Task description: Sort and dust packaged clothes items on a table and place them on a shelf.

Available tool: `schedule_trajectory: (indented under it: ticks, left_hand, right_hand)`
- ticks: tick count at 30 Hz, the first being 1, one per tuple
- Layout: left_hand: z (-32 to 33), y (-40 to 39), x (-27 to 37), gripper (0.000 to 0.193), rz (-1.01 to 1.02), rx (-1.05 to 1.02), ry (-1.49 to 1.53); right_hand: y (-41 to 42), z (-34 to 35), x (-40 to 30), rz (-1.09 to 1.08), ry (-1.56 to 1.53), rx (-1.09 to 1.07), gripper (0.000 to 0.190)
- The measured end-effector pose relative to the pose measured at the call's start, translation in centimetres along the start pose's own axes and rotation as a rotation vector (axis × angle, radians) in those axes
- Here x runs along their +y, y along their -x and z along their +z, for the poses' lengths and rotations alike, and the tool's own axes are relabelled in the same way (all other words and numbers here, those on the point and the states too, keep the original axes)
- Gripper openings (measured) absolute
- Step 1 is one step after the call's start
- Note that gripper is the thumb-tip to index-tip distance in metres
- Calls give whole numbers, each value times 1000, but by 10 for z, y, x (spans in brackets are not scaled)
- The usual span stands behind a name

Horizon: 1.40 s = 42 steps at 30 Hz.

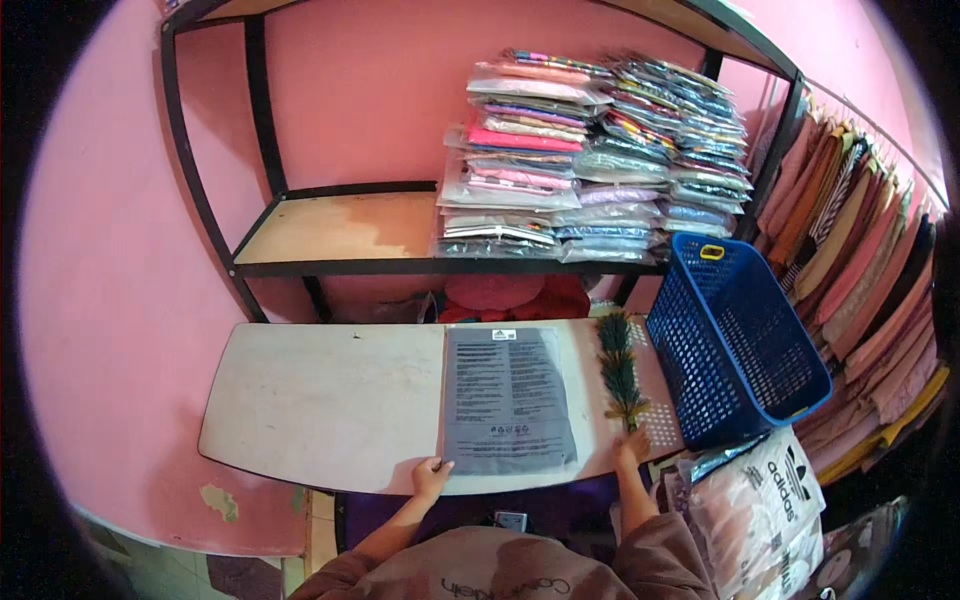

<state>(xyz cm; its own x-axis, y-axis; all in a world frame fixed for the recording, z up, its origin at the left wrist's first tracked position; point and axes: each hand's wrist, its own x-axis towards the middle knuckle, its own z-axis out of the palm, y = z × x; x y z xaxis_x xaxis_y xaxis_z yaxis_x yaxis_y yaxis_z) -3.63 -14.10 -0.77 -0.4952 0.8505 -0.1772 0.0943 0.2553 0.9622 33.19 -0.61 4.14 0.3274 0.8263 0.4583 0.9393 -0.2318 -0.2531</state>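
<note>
A flat grey plastic garment bag, printed with dark text, lies on the white table. My left hand is at the table's front edge beside the bag's lower left corner. Its fingers are curled, and whether they pinch the corner is unclear. To the right of the bag lies a dark green, bristly artificial sprig with yellowish tips near its lower end. My right hand closes around the bottom of that sprig, hiding its stem.
A blue plastic basket stands at the table's right end. Behind, a black-framed shelf bears stacks of bagged folded clothes. Garments hang on a rail at right. A filled white Adidas bag sits below the basket.
</note>
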Motion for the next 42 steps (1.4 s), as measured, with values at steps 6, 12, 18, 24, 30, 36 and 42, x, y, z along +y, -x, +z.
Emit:
schedule_trajectory:
  ticks: [6,12,18,24,30,36,42]
  left_hand:
    - [-6,10,12,28,-178,56,116]
    - [-4,10,8,25,-219,37,234]
    - [-5,10,10,22,-178,-70,227]
    - [-5,10,15,28,-200,-12,155]
    - [-8,12,10,30,-198,0,186]
    - [-8,9,3,30,-188,-31,189]
    - [-11,12,9,30,-191,-39,226]
  right_hand:
    - [-44,-1,3,248,-11,-730,53]
    - [-21,-39,-17,-286,-227,-755,48]
    - [-20,-18,-31,-838,152,-898,56]
    - [-46,9,-74,-431,-1,-693,48]
    - [-13,-33,-88,-617,-54,-830,48]
    - [-26,-24,-58,-512,-5,-752,48]
    - [-10,-23,-82,-295,-90,-557,49]
